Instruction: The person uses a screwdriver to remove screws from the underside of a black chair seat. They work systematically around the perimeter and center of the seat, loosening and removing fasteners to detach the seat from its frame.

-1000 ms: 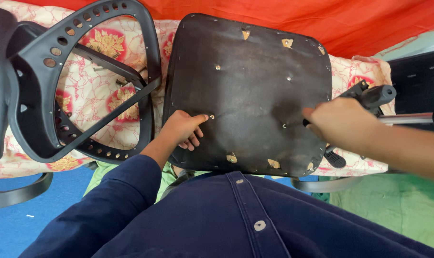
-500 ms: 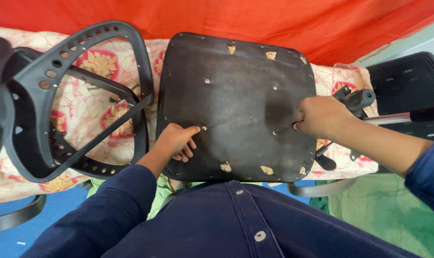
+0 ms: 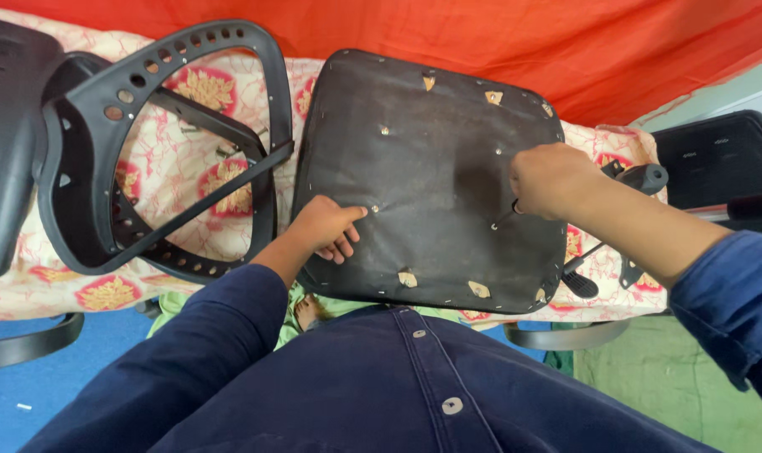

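Observation:
An upturned chair seat point(image 3: 431, 159), dark brown with several small screw holes and torn corner patches, lies on a patterned cloth in front of me. My left hand point(image 3: 326, 226) rests on its near left part, index finger stretched toward a small screw point(image 3: 374, 208). My right hand point(image 3: 549, 178) is closed around a thin dark tool whose tip point(image 3: 498, 222) touches the seat at a hole on the right side.
A black plastic chair back frame point(image 3: 159, 151) with perforated rim lies to the left on the floral cloth point(image 3: 180, 180). A black chair mechanism with levers point(image 3: 637, 180) sits at the right. An orange cloth point(image 3: 482, 33) hangs behind. Blue and green floor mats lie below.
My right hand came in from the right edge of the seat and set the tool's tip on a hole. My left hand stayed in place beside the screw.

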